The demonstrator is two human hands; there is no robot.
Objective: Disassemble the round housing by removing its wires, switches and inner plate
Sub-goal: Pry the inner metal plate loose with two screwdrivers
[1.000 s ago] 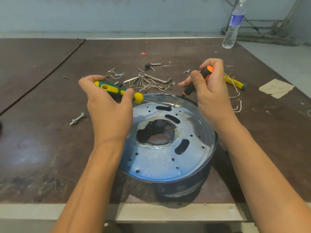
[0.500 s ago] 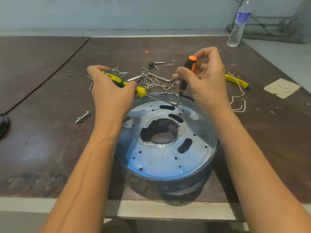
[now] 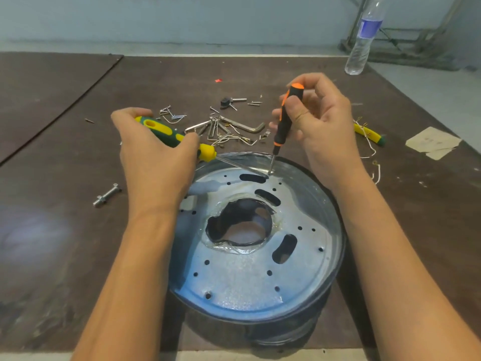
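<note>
On a dark brown worktop, the round silvery metal housing sits between the forearms, just short of both hands, its perforated inner plate inside. The left hand grips a green-and-yellow screwdriver lying low, shaft pointing right; the right hand pinches a slim black-and-orange screwdriver nearly upright. Both tips meet at the plate's far edge, nearer the right hand.

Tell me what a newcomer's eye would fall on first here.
The round silvery metal housing lies on the brown table, its perforated inner plate showing a large ragged central hole. Above its far edge, the left hand grips a green and yellow screwdriver held almost flat, the right hand holds a slim black and orange screwdriver nearly upright; both tips meet at the plate's far edge. Behind lie loose screws and bent wires.
</note>
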